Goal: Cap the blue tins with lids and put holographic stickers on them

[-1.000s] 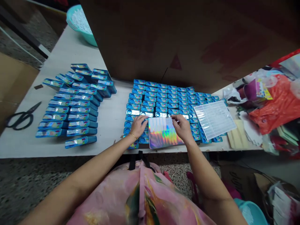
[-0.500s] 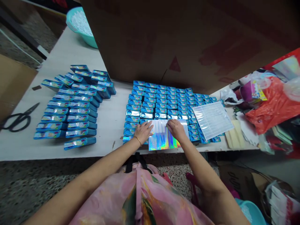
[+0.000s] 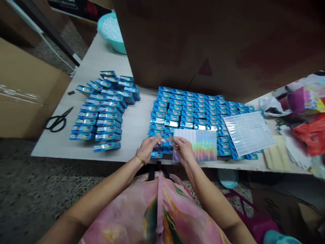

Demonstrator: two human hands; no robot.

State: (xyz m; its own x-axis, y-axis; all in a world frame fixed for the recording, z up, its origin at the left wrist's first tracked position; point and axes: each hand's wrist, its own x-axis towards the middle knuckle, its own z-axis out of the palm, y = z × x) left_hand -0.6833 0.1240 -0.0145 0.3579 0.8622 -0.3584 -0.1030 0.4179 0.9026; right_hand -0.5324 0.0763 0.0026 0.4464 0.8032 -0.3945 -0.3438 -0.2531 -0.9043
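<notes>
Between my two hands a small shiny strip (image 3: 167, 139) is stretched, above the front of the blue boxes. My left hand (image 3: 148, 148) pinches its left end, and my right hand (image 3: 183, 148) pinches the right end. Just right of and partly under my right hand lies a rainbow-shiny sticker sheet (image 3: 204, 144), resting on the packed rows of blue boxes (image 3: 187, 113). A white sheet with pale strips (image 3: 248, 132) lies over the boxes further right.
More blue boxes (image 3: 108, 128) stand in two uneven columns on the left of the table (image 3: 137, 128). Black scissors (image 3: 59, 121) lie at the far left. A turquoise basin (image 3: 118, 45) is at the back, beside a large cardboard box (image 3: 203, 40). Plastic bags (image 3: 311, 132) lie at right.
Both hands have come off the shiny sheet's upper part and now hold a small strip between them. The view has shifted left, so the table's things appear further right.
</notes>
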